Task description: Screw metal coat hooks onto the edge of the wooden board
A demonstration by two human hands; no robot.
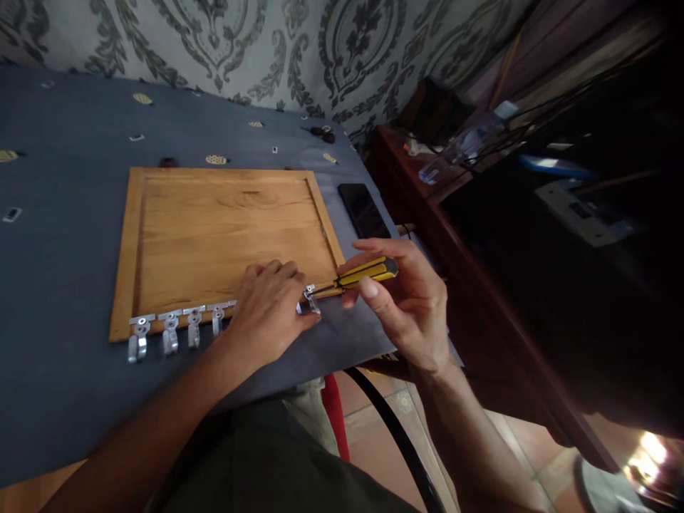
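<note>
A wooden panel (224,228) with a raised frame lies on the blue-grey cloth. Along its near edge runs a strip of metal hooks (169,331), partly hidden by my left hand (272,310). That hand presses down on the strip and the panel's edge, its fingers curled and its thumb beside the rightmost hook (311,299). Between the fingers and thumb of my right hand (411,306) is a screwdriver (368,272) with a yellow and black handle. Its shaft points left, the tip at the top of the rightmost hook.
A black phone (364,211) lies right of the panel, and keys (323,132) sit farther back. On the dark red cabinet (398,160) at right is a clear plastic bottle (464,146). Patterned wallpaper (224,43) rises behind the cloth-covered surface.
</note>
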